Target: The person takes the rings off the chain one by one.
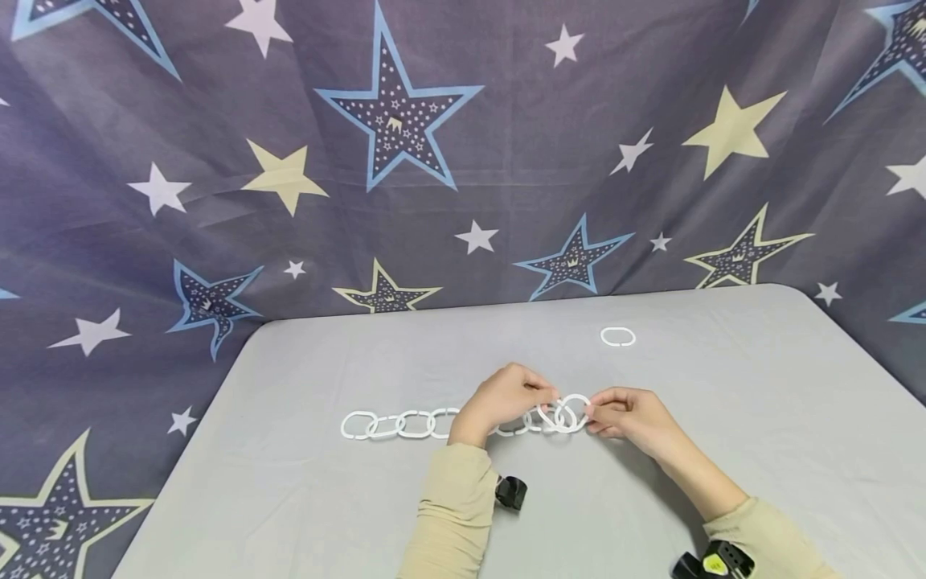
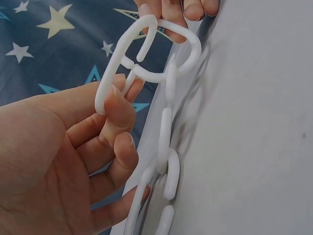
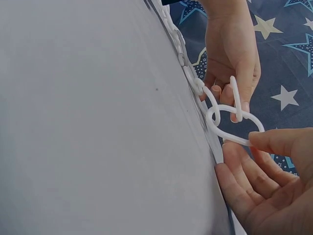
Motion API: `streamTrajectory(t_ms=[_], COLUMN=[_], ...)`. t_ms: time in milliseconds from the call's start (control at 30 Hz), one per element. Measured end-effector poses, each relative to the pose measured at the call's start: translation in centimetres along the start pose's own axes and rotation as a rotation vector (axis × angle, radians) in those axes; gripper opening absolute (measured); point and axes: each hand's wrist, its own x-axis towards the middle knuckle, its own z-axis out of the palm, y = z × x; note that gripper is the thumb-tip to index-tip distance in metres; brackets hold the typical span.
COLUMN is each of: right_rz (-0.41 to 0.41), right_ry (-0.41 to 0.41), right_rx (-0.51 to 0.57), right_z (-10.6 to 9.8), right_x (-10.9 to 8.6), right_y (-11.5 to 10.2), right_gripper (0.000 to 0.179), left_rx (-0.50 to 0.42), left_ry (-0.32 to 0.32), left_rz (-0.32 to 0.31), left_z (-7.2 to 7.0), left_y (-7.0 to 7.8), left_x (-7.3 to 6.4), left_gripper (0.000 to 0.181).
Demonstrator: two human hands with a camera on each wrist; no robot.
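A chain of white plastic links point(image 1: 397, 425) lies across the table, running left to right and passing behind the left wrist. At its right end, my left hand point(image 1: 506, 398) pinches an oval split link point(image 2: 110, 73) between thumb and fingers, tilted up off the table. Opposite it, my right hand point(image 1: 637, 418) pinches the far end of another split link point(image 3: 226, 134) with thumb and fingertips. The two held links overlap and cross each other, and the chain's end link passes through the one in the right hand.
One loose white link point(image 1: 618, 328) lies farther back on the grey table point(image 1: 289, 498), right of centre. A dark star-patterned cloth point(image 1: 506, 161) hangs behind the table's back edge. Black cameras sit on both wrists, below the sleeves' cuffs.
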Motion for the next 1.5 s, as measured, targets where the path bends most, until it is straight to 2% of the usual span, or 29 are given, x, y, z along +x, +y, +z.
streamTrajectory(t_ms=[200,367,667,967,1100,1333,1500], right_rz=[-0.001,-0.003,-0.002,-0.004,-0.007,-0.013,-0.017], right_ry=[-0.001,0.000,-0.008,-0.013,-0.013,-0.015,-0.011], right_rx=[-0.010,-0.032,-0.034,-0.057,-0.066,-0.060,-0.084], right_z=[-0.2,-0.4,-0.7,-0.7,-0.6,-0.3,-0.1], right_x=[-0.1,-0.2,-0.3,-0.3,-0.2,-0.1,0.0], right_y=[0.0,0.0,0.1,0.0,-0.1,0.1,0.2], right_gripper=[0.027,0.028,0.028,0.028,0.028,0.028,0.029], left_rx=[-0.078,-0.108,-0.135,-0.208,-0.222,-0.051,0.070], left_ry=[-0.058,-0.085,-0.077,0.050,0.134,0.304,0.361], left_rz=[0.037,0.034,0.041,0.095,0.075,-0.012,-0.015], left_z=[-0.1,-0.2,-0.1,-0.3,-0.6,-0.1,0.3], left_y=[-0.2,-0.4,-0.3,-0.7,-0.5,0.6,1.4], left_x=[0.0,0.0,0.0,0.1,0.0,0.2,0.7], left_gripper=[0.020,0.021,0.022,0.021,0.018,0.017,0.016])
